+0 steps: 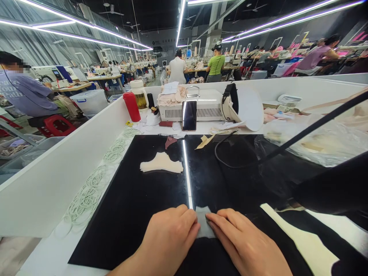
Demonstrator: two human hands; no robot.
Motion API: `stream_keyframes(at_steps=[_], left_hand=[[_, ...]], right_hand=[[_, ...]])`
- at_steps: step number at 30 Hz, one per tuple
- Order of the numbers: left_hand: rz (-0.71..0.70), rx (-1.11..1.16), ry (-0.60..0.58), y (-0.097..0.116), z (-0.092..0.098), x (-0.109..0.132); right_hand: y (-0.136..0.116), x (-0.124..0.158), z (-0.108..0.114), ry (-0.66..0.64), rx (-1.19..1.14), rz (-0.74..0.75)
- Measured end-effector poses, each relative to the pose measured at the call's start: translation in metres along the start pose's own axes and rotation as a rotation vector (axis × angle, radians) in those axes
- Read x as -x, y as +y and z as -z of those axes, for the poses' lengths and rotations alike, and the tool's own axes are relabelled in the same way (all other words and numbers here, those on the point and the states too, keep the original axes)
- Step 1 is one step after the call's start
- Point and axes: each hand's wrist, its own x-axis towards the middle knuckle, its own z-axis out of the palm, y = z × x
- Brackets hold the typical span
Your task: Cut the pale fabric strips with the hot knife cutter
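Note:
A small grey piece of fabric (204, 222) lies on the black table surface near its front, between my two hands. My left hand (172, 234) has its fingers curled and pinches the fabric's left edge. At the right edge, the fingertips of my right hand (247, 237) are pressed together on the fabric. Parts of the fabric are hidden under my fingers. Farther off to the left sits a stack of cream cut fabric pieces (161, 162). A long cream cut piece (301, 237) lies to the right of my right hand.
Bundles of pale green loops (89, 191) line the left side. A phone (189, 115) leans on a white machine (191, 109) at the back, near a red bottle (131, 106). A black cable (304, 132) crosses the right side above clear plastic (327, 142). People sit and stand beyond.

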Motion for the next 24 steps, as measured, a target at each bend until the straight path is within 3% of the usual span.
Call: stream_keyframes(at_steps=[16,21,24], left_hand=[[0.029,0.0,-0.033,0.0003,0.0047,-0.0006],[-0.148,-0.003,0.099,0.0007,0.0072,-0.0034],[-0.271,0.056,0.079,0.0005,0.0045,-0.0036]], right_hand=[[-0.0019,-0.0003,-0.0008,0.015,0.006,0.006],[-0.0025,-0.0008,-0.0017,0.016,0.01,0.005],[-0.0034,-0.0009,-0.0036,0.045,0.011,0.004]])
